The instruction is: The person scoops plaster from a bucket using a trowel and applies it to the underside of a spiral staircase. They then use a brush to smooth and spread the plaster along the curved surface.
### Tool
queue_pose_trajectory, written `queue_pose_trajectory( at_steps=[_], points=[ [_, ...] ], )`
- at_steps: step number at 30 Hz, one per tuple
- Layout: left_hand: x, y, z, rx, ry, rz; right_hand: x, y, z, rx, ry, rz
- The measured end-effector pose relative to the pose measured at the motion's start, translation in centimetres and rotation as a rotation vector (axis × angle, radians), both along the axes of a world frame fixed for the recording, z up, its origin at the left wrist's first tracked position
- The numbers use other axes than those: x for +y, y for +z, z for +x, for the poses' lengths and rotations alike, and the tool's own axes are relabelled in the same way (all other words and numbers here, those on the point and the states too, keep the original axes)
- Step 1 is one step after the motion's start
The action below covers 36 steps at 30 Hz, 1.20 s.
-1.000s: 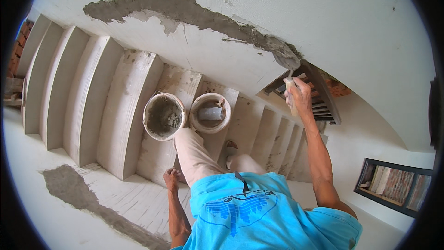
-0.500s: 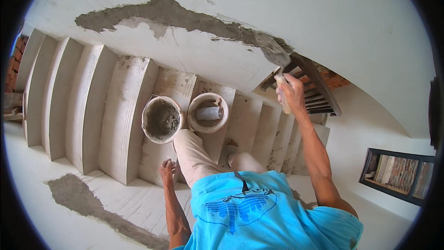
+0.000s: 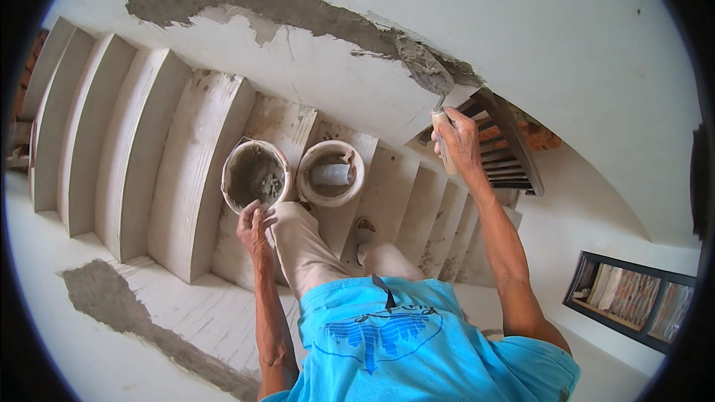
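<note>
My right hand [image 3: 459, 138] is wrapped round the wooden handle of a trowel [image 3: 430, 73]. The trowel's blade is coated in grey mortar and lies against the wall, at the lower right end of a long patch of wet mortar [image 3: 298, 13]. My left hand [image 3: 256, 228] is at the near rim of a bucket of mortar [image 3: 259, 176], its fingers loosely bent and apart, with nothing visible in them. Whether the fingertips touch the rim I cannot tell. Beside that bucket stands a second one [image 3: 305, 187], with a pale cylindrical container [image 3: 333, 174] inside.
Both buckets stand on the steps of a staircase [image 3: 179, 171], close to my legs. A dark slatted railing [image 3: 514, 141] is below my right hand. Another mortar patch [image 3: 112, 305] marks the near-left wall. A dark-framed window [image 3: 629, 300] is at the right.
My left hand has risen from beside my leg to the bucket's near rim. My right hand has shifted slightly left with the trowel along the mortar patch. The whole view has shifted a little.
</note>
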State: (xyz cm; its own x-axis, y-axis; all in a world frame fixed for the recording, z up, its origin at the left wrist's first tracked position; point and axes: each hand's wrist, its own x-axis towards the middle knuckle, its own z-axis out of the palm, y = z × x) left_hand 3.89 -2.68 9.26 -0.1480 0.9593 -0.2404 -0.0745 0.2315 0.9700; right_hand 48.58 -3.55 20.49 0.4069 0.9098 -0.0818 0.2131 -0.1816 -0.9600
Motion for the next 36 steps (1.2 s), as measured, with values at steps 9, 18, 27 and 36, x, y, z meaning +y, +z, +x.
queue_pose_trajectory(
  at_steps=[9,18,27,36],
  points=[
    [-1.1,0.0,4.5,-0.181,-0.225,-0.217,-6.8,-3.0,-0.1,0.074,-0.044,-0.232],
    [-3.1,-2.7,9.4,-0.268,-0.621,-0.398,-5.7,-9.2,-7.7,0.064,0.203,-0.367],
    [-3.7,-2.1,6.8,-0.29,-0.462,-0.395,1.2,-8.0,-15.5,-0.151,0.564,-0.178],
    [-3.1,-0.5,2.4,-0.324,0.094,-0.226,5.5,-16.0,-21.8,-0.252,0.795,-0.027]
  ],
)
